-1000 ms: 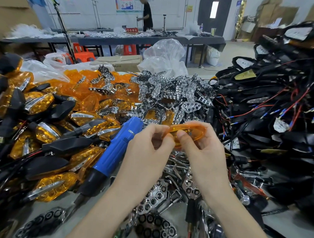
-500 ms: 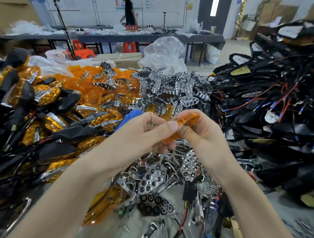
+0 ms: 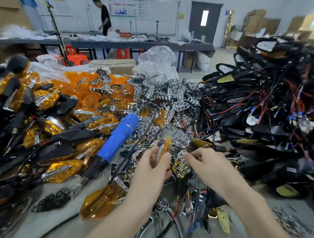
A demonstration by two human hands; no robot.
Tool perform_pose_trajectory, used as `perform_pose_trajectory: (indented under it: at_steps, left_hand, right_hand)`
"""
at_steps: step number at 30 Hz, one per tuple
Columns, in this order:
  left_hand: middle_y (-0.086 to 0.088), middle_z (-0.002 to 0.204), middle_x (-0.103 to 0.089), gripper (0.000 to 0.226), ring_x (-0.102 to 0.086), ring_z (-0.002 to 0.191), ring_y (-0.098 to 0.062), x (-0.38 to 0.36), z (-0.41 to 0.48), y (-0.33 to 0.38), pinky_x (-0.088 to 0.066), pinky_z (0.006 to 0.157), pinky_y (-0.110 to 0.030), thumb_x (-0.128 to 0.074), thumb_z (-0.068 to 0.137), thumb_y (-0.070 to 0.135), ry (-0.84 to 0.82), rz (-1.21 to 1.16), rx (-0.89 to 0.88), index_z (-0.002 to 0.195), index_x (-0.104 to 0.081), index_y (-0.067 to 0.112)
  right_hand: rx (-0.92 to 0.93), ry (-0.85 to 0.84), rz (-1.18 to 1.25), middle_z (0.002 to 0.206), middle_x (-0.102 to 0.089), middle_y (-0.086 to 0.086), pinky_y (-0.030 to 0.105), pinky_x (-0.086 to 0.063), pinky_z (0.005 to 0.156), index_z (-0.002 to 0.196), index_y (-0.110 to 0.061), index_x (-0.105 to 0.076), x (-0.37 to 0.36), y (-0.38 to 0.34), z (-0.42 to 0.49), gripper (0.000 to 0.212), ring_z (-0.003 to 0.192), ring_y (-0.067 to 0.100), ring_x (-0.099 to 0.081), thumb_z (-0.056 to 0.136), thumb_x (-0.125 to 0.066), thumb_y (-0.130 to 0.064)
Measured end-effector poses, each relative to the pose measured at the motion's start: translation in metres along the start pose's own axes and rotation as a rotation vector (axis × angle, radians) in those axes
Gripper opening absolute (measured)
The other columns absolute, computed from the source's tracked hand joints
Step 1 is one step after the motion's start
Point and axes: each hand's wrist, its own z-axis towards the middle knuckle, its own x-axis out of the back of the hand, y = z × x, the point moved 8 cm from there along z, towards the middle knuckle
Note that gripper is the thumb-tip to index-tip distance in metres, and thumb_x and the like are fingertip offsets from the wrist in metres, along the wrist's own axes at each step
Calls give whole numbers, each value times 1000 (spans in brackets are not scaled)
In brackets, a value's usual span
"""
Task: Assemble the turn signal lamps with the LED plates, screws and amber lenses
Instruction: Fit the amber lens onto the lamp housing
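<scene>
In L hand (image 3: 151, 165): amber lens (image 3: 165, 147), held edge-on and upright over middle of work table (image 3: 51, 220), thumb and fingers clamped on its lower part. Just right of it, R hand (image 3: 207, 164), fingertips (image 3: 186, 155) at top edge of LED plate (image 3: 181, 165); touching or pinching, cannot tell, pic. blurred there. Plate lying face up btw. both hands, chrome w/ round cups. Left of L hand, blue screwdriver (image 3: 116, 140), slanted, tip toward front. Far left, heap of finished lamps (image 3: 51, 125); behind, orange lenses (image 3: 89, 89) and chrome plates (image 3: 164, 94); on right, black housings (image 3: 263, 122) w/ red and blue wires. At back, a person (image 3: 105, 15) by a long table (image 3: 119, 43).
</scene>
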Motion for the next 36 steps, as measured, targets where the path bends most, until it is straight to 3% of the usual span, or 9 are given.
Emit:
perform_pose_trajectory:
  at_steps: [6,10,12,14,20,22,24,31,36]
  left_hand:
    - [7,101,-70,15,-71,92,-4,-21,-1,5,-56,96,-36,-65,97,30,-64,50,4,110,-59,34]
    - [11,109,-72,18,-70,102,-6,-21,2,27,-54,97,-35,-67,94,36,-106,61,-81,111,-61,37]
    - [6,109,-73,22,-71,102,-11,-18,6,43,-58,91,-32,-66,92,31,-122,-31,-114,114,-63,33]
    - [-3,109,-75,30,-73,101,-19,-13,12,53,-60,86,-33,-64,88,27,-141,-191,-110,118,-64,22]
    - [-1,119,-73,42,-69,112,-21,-5,19,57,-59,86,-30,-65,86,34,-213,-176,-161,127,-61,24]
    - [7,123,-71,42,-67,116,-15,-6,23,57,-56,93,-32,-68,86,46,-236,-70,-204,126,-62,35]
    - [12,124,-69,40,-65,118,-11,-9,26,59,-50,100,-37,-69,82,58,-265,24,-242,121,-63,48]
    - [15,132,-65,45,-59,126,-10,-14,37,58,-40,108,-41,-73,77,65,-344,33,-271,120,-62,57]
    - [4,136,-64,45,-58,129,-15,-17,40,51,-44,107,-36,-61,92,32,-451,48,-254,133,-56,51]
  right_hand:
    - [-19,-47,20,74,-61,-2,28,-34,48,84,-22,-55,-9,4,2,36,60,11,-56,100,-52,-54]
    - [10,-48,545,70,-71,-5,24,-43,51,103,-32,-56,-14,8,13,38,51,7,-57,82,-62,-62]
    - [13,-83,813,67,-72,0,26,-42,48,107,-26,-53,-18,5,17,53,48,13,-54,69,-65,-60]
    - [69,-91,970,67,-69,1,25,-41,43,104,-25,-54,-20,-1,21,46,47,16,-53,70,-66,-53]
    - [201,-94,1167,90,-71,-9,33,-52,54,108,-33,-62,-22,-6,25,30,65,14,-63,85,-62,-51]
    - [224,-112,1199,114,-75,-7,47,-60,77,122,-38,-62,-25,-8,27,39,84,21,-74,87,-61,-54]
    - [197,-101,1259,133,-68,1,62,-51,97,137,-34,-55,-26,-5,30,56,96,30,-76,85,-63,-54]
    - [235,-76,1440,118,-74,10,43,-63,79,112,-27,-67,-18,-10,30,20,105,31,-74,96,-55,-31]
    - [182,-64,1506,121,-71,19,40,-63,73,114,-29,-73,-14,-6,31,20,99,32,-71,96,-67,-22]
